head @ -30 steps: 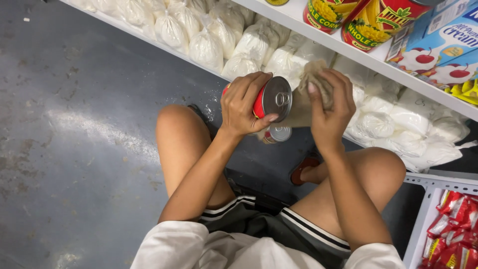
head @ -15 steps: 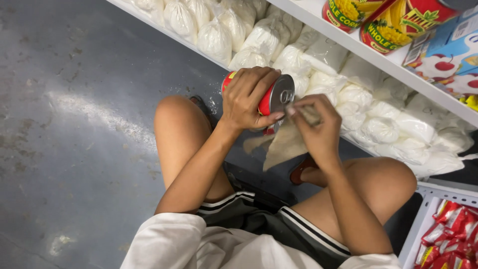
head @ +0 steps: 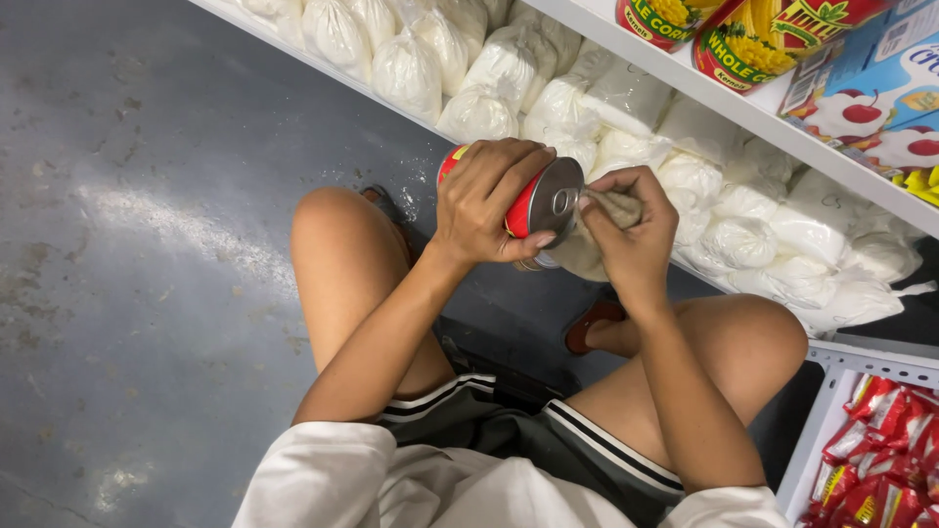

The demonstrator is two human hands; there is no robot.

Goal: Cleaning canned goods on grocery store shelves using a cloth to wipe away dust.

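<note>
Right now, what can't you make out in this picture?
Head view:
- Can: its side is mostly covered by the left hand.
- Cloth: bunched in the right hand, full shape hidden.
- Second can below: only a sliver shows.
- Shelf tins: cut by the top edge.
- Red packets: cut by the right edge.

Left hand curled in a full grasp, fingers wrapped over, thumb low, wrist bent, forearm rising from the left knee. Right hand closed in a pinching fist just beside it, forearm running up from the right thigh.
</note>
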